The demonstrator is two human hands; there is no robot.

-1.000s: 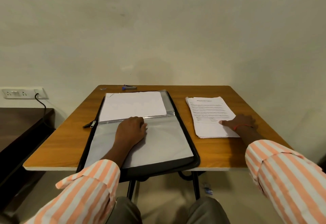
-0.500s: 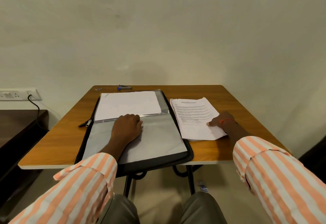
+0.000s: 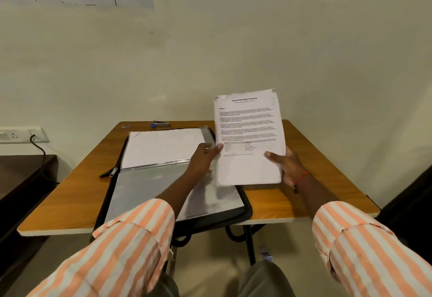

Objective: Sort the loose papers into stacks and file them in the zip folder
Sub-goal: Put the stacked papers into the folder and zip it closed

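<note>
The person is holding the paper stack [image 3: 249, 137] upright off the desk [image 3: 77, 193], above the right edge of the open zip folder [image 3: 248, 205]. The left grip [image 3: 203, 158] is pinching the stack's left edge, thumb lying on the printed front. The right grip [image 3: 286, 165] is curling round the lower right corner, thumb on the front and fingers behind. Both are clamping the sheets, neither spread open.

Judging by this, the sorting is giving way to filing: one gathered stack is being squared or checked before going into the folder. The next move is probably calling for lowering the stack leftward and sliding it edge-first into a sleeve while one grip is opening that sleeve's mouth. The top corners are looking dog-eared and may be catching there.

The folder is lying flat, spread in two halves. The far half is holding white sheets [image 3: 163, 147] under its plastic. The near sleeve [image 3: 149, 189] is showing only grey, glossy plastic, seemingly with nothing inside. The zip pull [image 3: 109, 172] is sticking out at the folder's left, and a small blue-and-grey object [image 3: 160, 124] is sitting at the desk's far edge.
</note>
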